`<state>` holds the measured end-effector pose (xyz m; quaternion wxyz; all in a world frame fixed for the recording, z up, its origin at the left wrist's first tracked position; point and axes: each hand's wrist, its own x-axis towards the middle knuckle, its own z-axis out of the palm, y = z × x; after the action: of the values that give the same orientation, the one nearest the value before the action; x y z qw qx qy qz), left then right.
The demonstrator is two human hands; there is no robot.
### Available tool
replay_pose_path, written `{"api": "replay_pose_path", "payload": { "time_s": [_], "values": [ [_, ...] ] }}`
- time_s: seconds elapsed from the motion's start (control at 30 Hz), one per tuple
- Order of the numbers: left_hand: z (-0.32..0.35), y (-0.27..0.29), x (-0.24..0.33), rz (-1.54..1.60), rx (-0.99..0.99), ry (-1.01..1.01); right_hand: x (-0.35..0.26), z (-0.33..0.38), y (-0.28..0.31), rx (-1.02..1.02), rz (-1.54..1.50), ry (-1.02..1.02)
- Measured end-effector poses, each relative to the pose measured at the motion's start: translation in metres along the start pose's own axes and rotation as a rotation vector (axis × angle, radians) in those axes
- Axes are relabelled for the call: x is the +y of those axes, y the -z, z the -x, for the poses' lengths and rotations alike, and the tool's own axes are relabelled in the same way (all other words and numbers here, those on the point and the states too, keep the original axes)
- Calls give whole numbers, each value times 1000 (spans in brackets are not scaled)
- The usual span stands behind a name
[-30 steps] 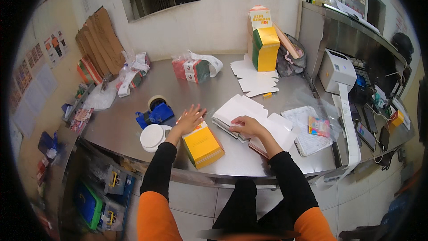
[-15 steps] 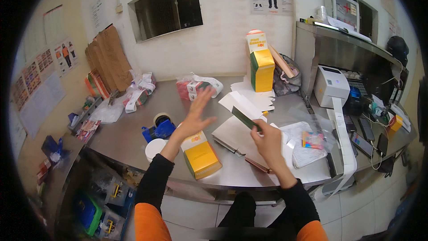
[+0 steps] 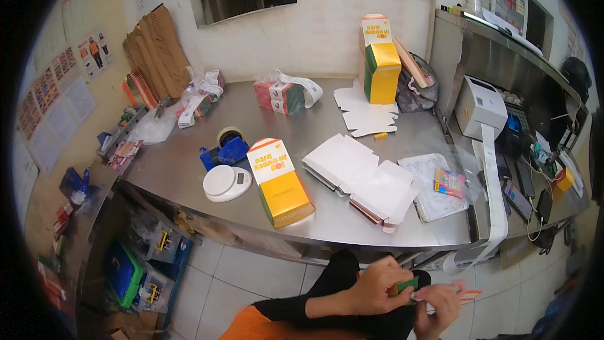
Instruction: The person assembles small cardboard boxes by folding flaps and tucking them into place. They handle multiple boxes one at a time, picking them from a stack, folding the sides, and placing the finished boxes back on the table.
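Low in the view, over my lap and in front of the table edge, my two hands are close together. My left hand (image 3: 379, 288) has its fingers closed around a small flat green piece (image 3: 408, 284), thin like card. Close by on the right, my right hand (image 3: 438, 307) pinches at the same piece. A narrow orange-and-white end (image 3: 469, 295) sticks out past its fingers; whether it belongs to the green piece I cannot tell. Just beyond, a yellow, white and green carton (image 3: 284, 194) stands on the table, and flattened white cardboard (image 3: 362, 176) lies right of it.
The steel table (image 3: 189, 173) holds a white scale (image 3: 221, 184), a blue tape dispenser (image 3: 231, 151) and plastic-wrapped packs (image 3: 281, 97). A second carton (image 3: 382, 72) stands at the back. Rightward are a clipboard with papers (image 3: 428, 201) and a white label printer (image 3: 483, 106) trailing paper.
Both hands have come down from above the table to my lap, the right one bringing the green piece. My left hand, spread open before, now grips it. The view has tilted down.
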<state>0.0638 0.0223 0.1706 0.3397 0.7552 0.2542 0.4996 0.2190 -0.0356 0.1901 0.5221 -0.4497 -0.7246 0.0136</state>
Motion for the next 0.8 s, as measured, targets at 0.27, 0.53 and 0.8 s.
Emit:
{"api": "replay_pose_path", "payload": {
  "time_s": [0.27,0.53,0.8],
  "values": [
    [57,-12,-55,177,-342,272,21,49,-46,-35,-116,-19],
    [69,15,-64,35,-173,243,21,38,-59,-161,-176,-178],
    [71,13,-65,-25,-128,281,21,36,-54,-364,-340,-442]
  ]
}}
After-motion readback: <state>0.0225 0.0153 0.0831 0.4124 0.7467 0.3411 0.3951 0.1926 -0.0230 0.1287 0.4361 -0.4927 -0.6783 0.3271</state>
